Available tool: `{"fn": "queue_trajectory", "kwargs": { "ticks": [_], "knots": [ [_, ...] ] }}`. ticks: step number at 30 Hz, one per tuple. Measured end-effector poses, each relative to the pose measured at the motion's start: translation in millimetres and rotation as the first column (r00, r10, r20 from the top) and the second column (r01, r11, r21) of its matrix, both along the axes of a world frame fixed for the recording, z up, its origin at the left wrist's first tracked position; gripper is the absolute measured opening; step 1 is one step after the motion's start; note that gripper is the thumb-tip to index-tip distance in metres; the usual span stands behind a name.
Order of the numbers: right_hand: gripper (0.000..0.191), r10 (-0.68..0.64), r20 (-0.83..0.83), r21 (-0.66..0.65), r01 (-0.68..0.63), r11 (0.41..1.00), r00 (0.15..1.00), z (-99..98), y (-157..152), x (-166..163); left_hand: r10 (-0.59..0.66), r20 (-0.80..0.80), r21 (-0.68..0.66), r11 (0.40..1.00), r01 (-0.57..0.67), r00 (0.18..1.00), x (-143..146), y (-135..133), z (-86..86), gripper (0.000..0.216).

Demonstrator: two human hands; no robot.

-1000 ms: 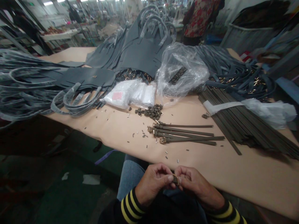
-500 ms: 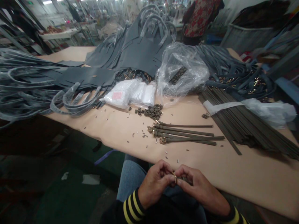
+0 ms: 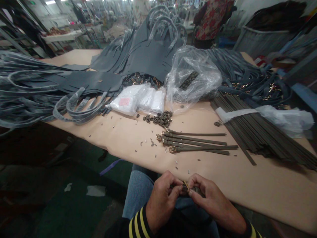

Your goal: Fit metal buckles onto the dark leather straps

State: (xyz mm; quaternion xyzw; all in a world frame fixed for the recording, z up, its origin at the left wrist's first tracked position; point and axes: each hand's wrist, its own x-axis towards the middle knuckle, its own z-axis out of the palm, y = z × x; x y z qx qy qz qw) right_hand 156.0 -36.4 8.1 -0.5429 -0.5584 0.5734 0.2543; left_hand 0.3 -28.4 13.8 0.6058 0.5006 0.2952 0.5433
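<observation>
Just off the table's front edge, my two hands meet over my lap. A dark olive strap (image 3: 183, 188) with a gold buckle (image 3: 186, 185) is pinched between them. My left hand (image 3: 164, 195) closes thumb and fingers on the strap beside the buckle. On the other side, my right hand (image 3: 210, 196) grips the strap and buckle with thumb and forefinger; much of the strap is hidden by the fingers. Several finished-looking buckled straps (image 3: 198, 140) lie on the table beyond, beside a small heap of olive strap loops (image 3: 162, 119).
A bundle of olive straps (image 3: 262, 132) lies at right under a white wrap. Behind are white plastic packets (image 3: 131, 99), a clear plastic bag (image 3: 195, 76), and dark bag panels (image 3: 148, 49) with handles. Small bits litter the brown tabletop (image 3: 119, 132). A person in a floral top (image 3: 210, 19) is at the back.
The buckle has tilted between my fingers, and more of the strap shows beside it. My left hand has turned slightly. The things on the table have stayed put.
</observation>
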Motion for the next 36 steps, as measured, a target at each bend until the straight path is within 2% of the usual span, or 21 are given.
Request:
{"fn": "queue_trajectory", "kwargs": {
  "ticks": [3,6,9,11,14,16,18,21,26,32,36],
  "knots": [
    [0.001,0.034,0.044,0.017,-0.035,0.999,0.998,3.4,1.1,2.2,-0.058,-0.068,0.053,0.997,0.061,0.996,-2.5,-0.7,3.4,0.012],
    [0.003,0.063,0.092,0.018,-0.065,0.998,0.994,4.9,0.6,3.0,-0.053,-0.068,0.005,0.999,0.054,0.996,-2.4,-0.1,3.4,0.009],
    [0.004,0.090,0.109,0.023,-0.093,0.995,0.990,7.2,-0.6,2.5,-0.074,0.036,-0.105,0.991,0.078,0.997,-1.8,2.7,1.7,0.006],
    [0.005,0.117,0.084,0.028,-0.119,0.992,0.990,10.9,-1.0,2.0,-0.103,0.139,-0.186,0.974,0.128,0.985,-2.5,6.1,0.7,0.014],
    [0.008,0.149,0.015,0.049,-0.149,0.988,0.989,17.9,-0.9,1.2,-0.137,0.252,-0.293,0.933,0.210,0.958,-4.7,11.6,-1.3,0.032],
    [0.009,0.175,-0.003,0.057,-0.174,0.983,0.985,21.1,-0.8,0.6,-0.141,0.345,-0.366,0.890,0.272,0.928,-6.0,13.8,-3.5,0.032],
    [0.010,0.189,0.032,0.054,-0.191,0.980,0.981,22.3,-1.2,0.1,-0.105,0.430,-0.423,0.854,0.302,0.897,-6.4,14.2,-6.3,0.029],
    [0.009,0.200,0.106,0.052,-0.206,0.977,0.974,22.3,-2.2,-1.0,-0.028,0.498,-0.492,0.814,0.309,0.867,-5.7,13.1,-9.6,0.035],
    [0.010,0.209,0.181,0.061,-0.224,0.973,0.961,24.7,-2.8,-2.9,0.035,0.607,-0.549,0.740,0.388,0.794,-4.2,12.3,-11.0,0.043],
    [0.010,0.174,0.292,0.089,-0.207,0.974,0.941,31.0,-3.5,-2.9,0.034,0.661,-0.489,0.777,0.396,0.750,-6.4,13.9,-8.4,0.038],
    [0.010,0.153,0.409,0.134,-0.225,0.965,0.900,35.9,-5.5,-3.9,0.042,0.649,-0.472,0.806,0.358,0.760,-7.5,13.3,-5.5,0.038]
  ]
}}
